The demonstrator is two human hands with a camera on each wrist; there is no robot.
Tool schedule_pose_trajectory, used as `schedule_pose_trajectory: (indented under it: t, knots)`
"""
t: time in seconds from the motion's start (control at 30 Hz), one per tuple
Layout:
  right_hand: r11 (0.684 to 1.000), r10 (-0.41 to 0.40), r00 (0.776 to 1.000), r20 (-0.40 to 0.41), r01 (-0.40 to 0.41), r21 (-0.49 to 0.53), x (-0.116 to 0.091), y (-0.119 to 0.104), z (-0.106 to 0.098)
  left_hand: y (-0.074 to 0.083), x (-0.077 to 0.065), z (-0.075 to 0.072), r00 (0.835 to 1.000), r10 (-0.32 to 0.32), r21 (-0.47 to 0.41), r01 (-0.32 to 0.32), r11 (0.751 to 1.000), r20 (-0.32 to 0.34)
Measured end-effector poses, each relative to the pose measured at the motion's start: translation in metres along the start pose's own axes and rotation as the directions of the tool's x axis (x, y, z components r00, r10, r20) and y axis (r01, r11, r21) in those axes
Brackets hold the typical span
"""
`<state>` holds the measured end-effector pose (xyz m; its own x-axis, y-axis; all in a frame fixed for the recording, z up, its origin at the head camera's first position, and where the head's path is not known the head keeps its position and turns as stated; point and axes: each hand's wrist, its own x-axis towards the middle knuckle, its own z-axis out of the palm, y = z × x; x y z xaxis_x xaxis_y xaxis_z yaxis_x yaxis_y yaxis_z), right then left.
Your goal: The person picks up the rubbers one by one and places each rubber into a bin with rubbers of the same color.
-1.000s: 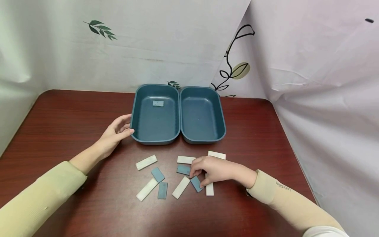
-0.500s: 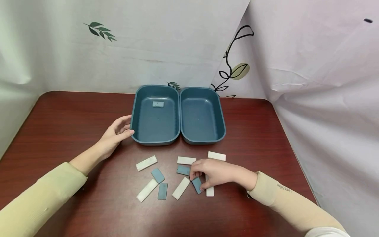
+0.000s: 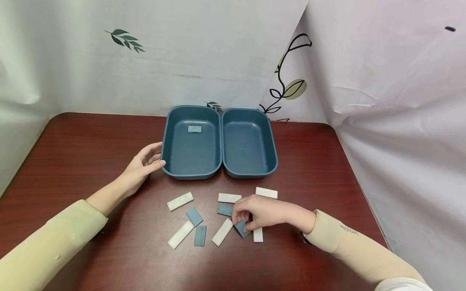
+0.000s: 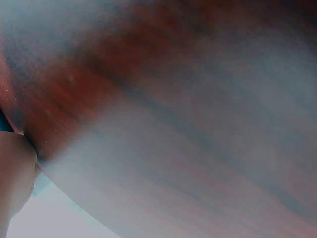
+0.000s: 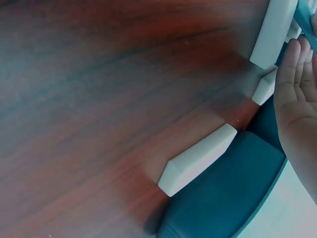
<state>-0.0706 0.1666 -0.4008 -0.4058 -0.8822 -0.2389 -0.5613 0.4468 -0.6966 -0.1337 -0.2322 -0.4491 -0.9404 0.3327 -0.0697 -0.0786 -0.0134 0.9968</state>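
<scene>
My right hand (image 3: 256,212) is over the scattered tiles, with thumb and fingertips at the opposite edges of a small blue rectangular tile (image 3: 241,229), pinching it close over the table. In the right wrist view this blue tile (image 5: 308,22) shows at the fingertips, partly cut off by the frame. My left hand (image 3: 140,166) rests against the left side of the left blue plastic bin (image 3: 191,176), thumb at its near corner and fingers along the outer wall. Another blue tile (image 3: 224,209) lies partly behind the right fingers. A white tile (image 3: 258,235) is partly hidden beneath the right hand.
A second blue bin (image 3: 250,175) stands against the first. One pale blue tile (image 3: 194,129) lies in the left bin. On the dark red table (image 3: 120,250) are two more blue tiles (image 3: 194,216) and several longer white tiles (image 3: 180,201). White patterned cloth (image 3: 218,52) hangs behind.
The right thumb and fingers have drawn closer together on the blue tile, which has turned and shifted slightly. The left hand keeps its place at the bin.
</scene>
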Motion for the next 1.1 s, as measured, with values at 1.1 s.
schedule_pose_trajectory:
  t: [1.1]
  knots:
    - [0.99,-0.095,0.989,-0.113,0.082,-0.113,0.029,-0.023,-0.066,0.0,-0.001,0.001,1.0,0.014,-0.01,-0.014,1.0,0.0]
